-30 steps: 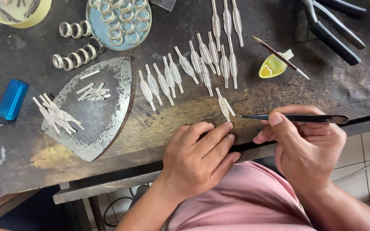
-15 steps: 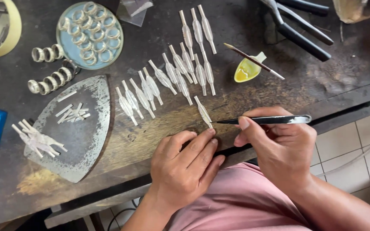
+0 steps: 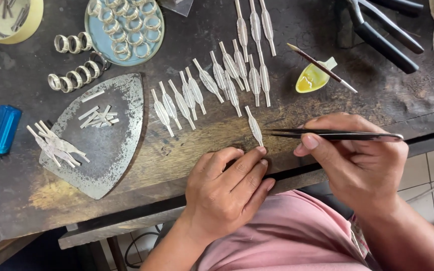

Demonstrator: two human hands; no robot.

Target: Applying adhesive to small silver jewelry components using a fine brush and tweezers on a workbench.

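- A dark, scorched wooden tabletop (image 3: pixel 377 100) fills the view, worn pale along its near edge; grey floor tiles (image 3: pixel 428 170) show below at the right.
- Compared with a second ago, the view has slid right and the hands sit lower in it — the right hand (image 3: pixel 362 165) with its tweezers (image 3: pixel 335 134) is now nearer the lone leaf-shaped silver piece (image 3: pixel 254 125), tips just beside it.
- The right hand pinches the black tweezers between thumb and fingers, holding them level; whether the tips are closed cannot be told.
- The left hand (image 3: pixel 224 190) lies flat, fingers relaxed and holding nothing, fingertips touching the tabletop just below the silver piece.
- A round blue dish (image 3: pixel 92 30) holds silver rings; a small yellow dish (image 3: pixel 312 80) holds yellow liquid, a thin brush (image 3: pixel 322 68) resting across it.
- A yellow round container (image 3: pixel 31 22), top left, holds small metal bits.
- A worn metal plate (image 3: pixel 106 150) carries short silver strips — a blue lighter (image 3: pixel 2 129) lies to its left.
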